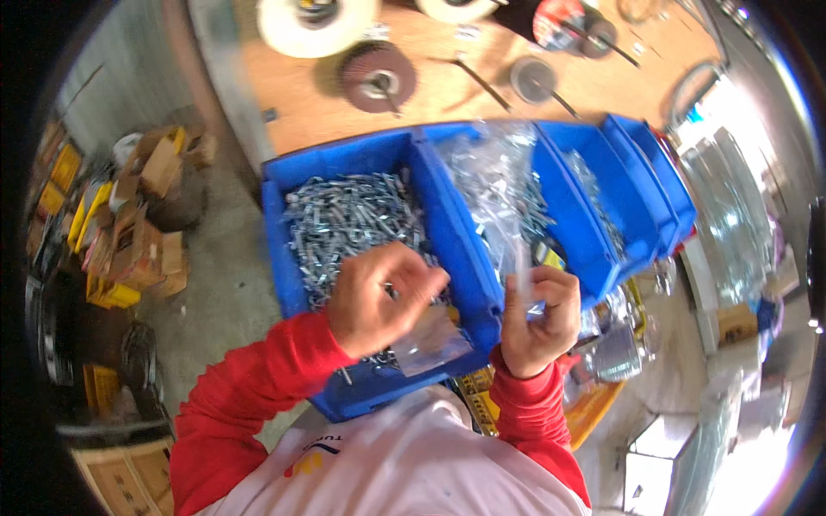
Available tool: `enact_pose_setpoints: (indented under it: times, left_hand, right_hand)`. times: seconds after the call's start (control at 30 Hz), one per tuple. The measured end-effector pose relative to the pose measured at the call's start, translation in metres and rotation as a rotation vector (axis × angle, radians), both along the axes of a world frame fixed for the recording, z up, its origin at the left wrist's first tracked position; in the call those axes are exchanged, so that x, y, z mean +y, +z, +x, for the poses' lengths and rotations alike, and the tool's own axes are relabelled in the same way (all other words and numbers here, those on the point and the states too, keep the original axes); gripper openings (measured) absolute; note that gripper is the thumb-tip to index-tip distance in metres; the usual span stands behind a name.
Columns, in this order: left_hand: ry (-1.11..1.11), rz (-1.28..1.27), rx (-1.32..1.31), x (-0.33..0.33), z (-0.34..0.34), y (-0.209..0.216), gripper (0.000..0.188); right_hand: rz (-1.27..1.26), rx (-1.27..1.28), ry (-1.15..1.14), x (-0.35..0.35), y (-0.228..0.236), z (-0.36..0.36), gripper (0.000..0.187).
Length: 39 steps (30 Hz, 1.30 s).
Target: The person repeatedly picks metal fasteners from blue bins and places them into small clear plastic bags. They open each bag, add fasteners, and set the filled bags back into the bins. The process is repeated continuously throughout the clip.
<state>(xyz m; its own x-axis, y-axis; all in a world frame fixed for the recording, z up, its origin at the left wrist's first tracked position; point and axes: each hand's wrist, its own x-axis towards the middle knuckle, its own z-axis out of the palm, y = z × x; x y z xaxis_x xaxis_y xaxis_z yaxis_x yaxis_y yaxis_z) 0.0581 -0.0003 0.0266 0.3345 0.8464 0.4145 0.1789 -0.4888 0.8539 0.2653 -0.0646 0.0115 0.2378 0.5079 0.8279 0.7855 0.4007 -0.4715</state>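
Observation:
Over the left blue bin (288, 275), heaped with small silvery metal fasteners (348, 215), is my left hand (383, 297). Its fingers are curled toward the thumb; what they hold, if anything, I cannot make out. Just below that hand, a small clear plastic bag (430, 344) lies at the bin's near side. My right hand (542, 322), at the front of the neighbouring bin, pinches the narrow end of a clear plastic bag (520, 267) between thumb and fingers. More crumpled clear plastic (490, 163) spreads over the fasteners in that middle bin.
Farther right, more blue bins (624, 189) stand in the row, one with fasteners. Behind them a wooden board (447, 77) carries abrasive wheels (377, 76) and rods. Cardboard boxes (133, 249) are piled at left. Wrapped goods (727, 189) stand at right.

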Motion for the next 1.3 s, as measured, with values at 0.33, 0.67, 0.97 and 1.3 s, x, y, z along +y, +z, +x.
enact_pose_setpoints:
  times: [0.33,0.67,0.97,1.3]
  left_hand:
    - [0.400,0.100,-0.364,0.042,-0.001,-0.059,0.019]
    - [0.586,-0.102,-0.347,0.110,-0.035,-0.104,0.028]
    - [0.382,-0.300,-0.491,0.100,-0.032,-0.089,0.029]
    - [0.373,0.169,-0.260,0.069,-0.033,-0.086,0.054]
  right_hand:
    - [-0.322,-0.531,0.712,0.104,0.020,-0.043,0.038]
    - [-0.419,-0.421,0.779,0.185,-0.016,-0.079,0.032]
    - [-0.444,-0.273,0.993,0.193,-0.036,-0.065,0.035]
    - [-0.727,-0.262,1.194,0.172,-0.018,-0.055,0.010]
